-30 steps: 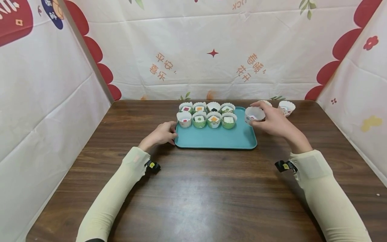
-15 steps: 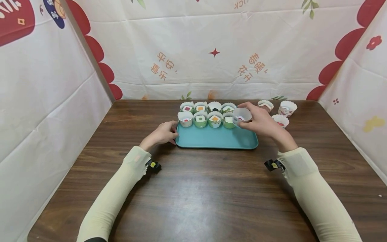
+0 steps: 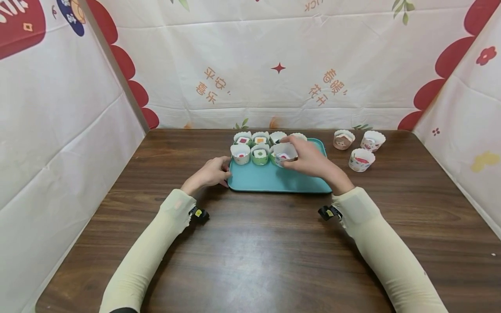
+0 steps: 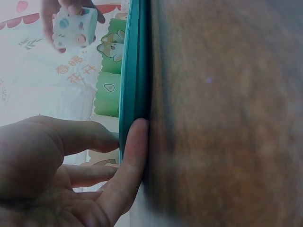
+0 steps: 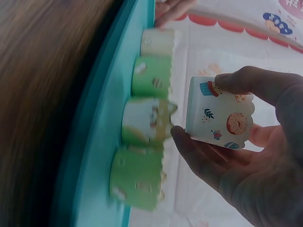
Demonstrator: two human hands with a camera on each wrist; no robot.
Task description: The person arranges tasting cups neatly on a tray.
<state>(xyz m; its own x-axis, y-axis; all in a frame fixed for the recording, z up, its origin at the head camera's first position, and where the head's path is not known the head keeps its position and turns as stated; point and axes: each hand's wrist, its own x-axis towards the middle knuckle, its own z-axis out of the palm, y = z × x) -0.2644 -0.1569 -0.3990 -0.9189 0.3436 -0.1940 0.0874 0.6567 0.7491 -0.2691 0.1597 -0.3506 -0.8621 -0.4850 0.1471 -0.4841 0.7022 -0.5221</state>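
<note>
White cup point(image 3: 285, 153) shifted left | right fingers point(image 5: 196, 153) pinch it, left fingers point(image 4: 131, 158) grip tray point(image 3: 270, 184) | lettering point(image 3: 215, 78): "平安"

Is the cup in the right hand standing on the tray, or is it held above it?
Above it: the right wrist view shows the cup in the right hand, its base clear of the tray.

A dark brown wood-grain table point(image 3: 270, 239) is shown, with a pale glare spread over its near middle. It is bordered at the far side, left and right by white printed cloth point(image 3: 195, 48). Red scallops point(image 3: 124, 61) are printed down the far corners. On the back panel, a red four-pointed star point(image 3: 278, 68) is flanked by two groups of orange characters point(image 3: 210, 84). A red flower point(image 3: 486, 56) and a yellow shape point(image 3: 482, 159) are printed on the right panel, a red print point(image 3: 21, 30) and a navy one point(image 3: 71, 18) on the left.
</note>
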